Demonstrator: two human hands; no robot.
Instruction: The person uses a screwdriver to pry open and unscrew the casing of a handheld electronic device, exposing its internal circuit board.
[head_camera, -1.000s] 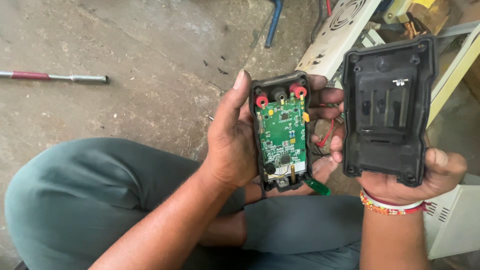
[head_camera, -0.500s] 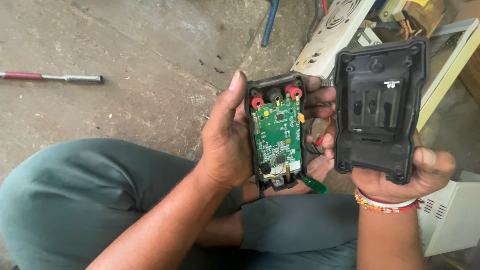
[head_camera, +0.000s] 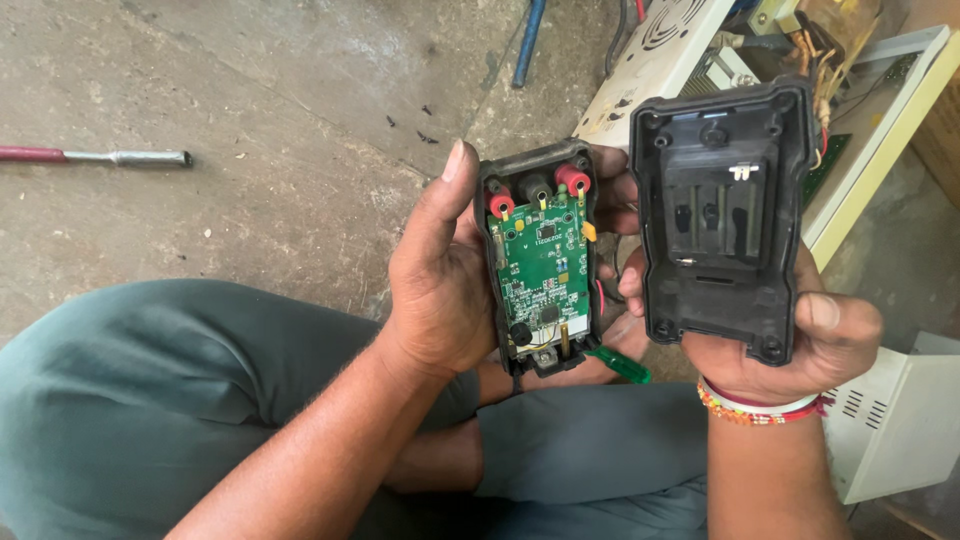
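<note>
Head view: looking down on a person seated on a concrete floor (head_camera: 250, 120), knees in grey-green trousers near the bottom of the frame.
Left hand (head_camera: 440, 270): fingers wrapped around the left edge of the opened meter body (head_camera: 540, 265), thumb pointing up along its side; the grip is closed on it.
Meter body: held upright at centre, back off, its green circuit board (head_camera: 545, 265) exposed, with red sockets at the far end.
Right hand (head_camera: 790, 335): closed on the black back cover (head_camera: 722, 215), thumb over the lower right corner, fingers hidden behind; inner face towards the camera.
Cover and body: side by side, just apart.
Green-handled tool (head_camera: 618, 362): pokes out below the meter body, seemingly tucked under the fingers; what grips it cannot be told.
Surroundings: white ventilated casing (head_camera: 660, 50) far right, another white box (head_camera: 900, 420) near right, red-handled rod (head_camera: 95, 156) far left.
Risk, board: bare electronics could be touched or smudged by a shifting thumb.
Risk, drop: either piece could slip to the hard floor if a grip loosens.
Risk, wire: the red lead (head_camera: 601, 292) at the body's right edge could get pinched between the halves.
</note>
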